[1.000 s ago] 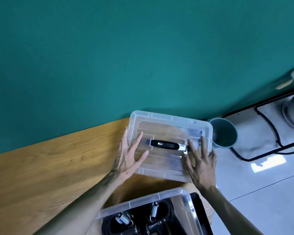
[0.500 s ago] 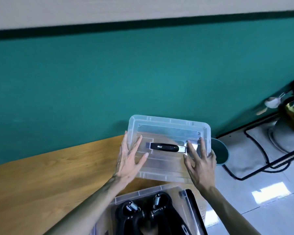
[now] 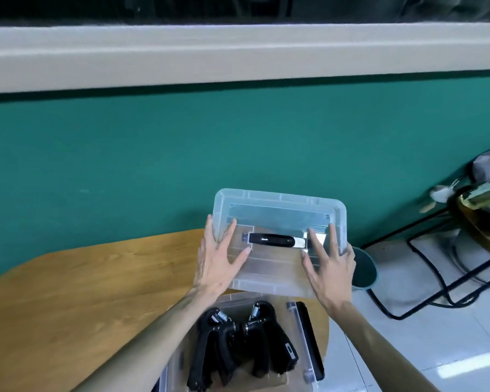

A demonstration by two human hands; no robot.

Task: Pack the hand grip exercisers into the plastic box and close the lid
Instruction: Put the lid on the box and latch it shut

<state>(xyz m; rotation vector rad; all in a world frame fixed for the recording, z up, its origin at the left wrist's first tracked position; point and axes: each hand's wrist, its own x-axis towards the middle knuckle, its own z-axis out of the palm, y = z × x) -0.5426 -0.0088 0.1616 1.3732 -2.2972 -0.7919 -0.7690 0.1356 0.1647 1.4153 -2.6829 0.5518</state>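
A: Entry, head view. Where is the lid (image 3: pixel 277 267)?

B: The clear lid, with its black handle (image 3: pixel 272 239) on top, is held between both hands over the far right end of the wooden table (image 3: pixel 82 292), in front of the green wall (image 3: pixel 181 154).

A: Finger state?

B: Left hand (image 3: pixel 218 263): fingers spread and nearly straight, laid on the lid's left part, thumb at its left edge. Right hand (image 3: pixel 327 267): fingers straight on the right part, little finger at the right edge. Neither hand is clenched.

A: And the exercisers?

B: Two black hand grip exercisers (image 3: pixel 238 343) with metal springs lie side by side, touching, inside the open plastic box (image 3: pixel 300 335) at the near edge, below the lid.

A: Other items?

B: A teal bin (image 3: pixel 365 271) on the floor just right of the lid; black cables (image 3: pixel 436 284) further right.
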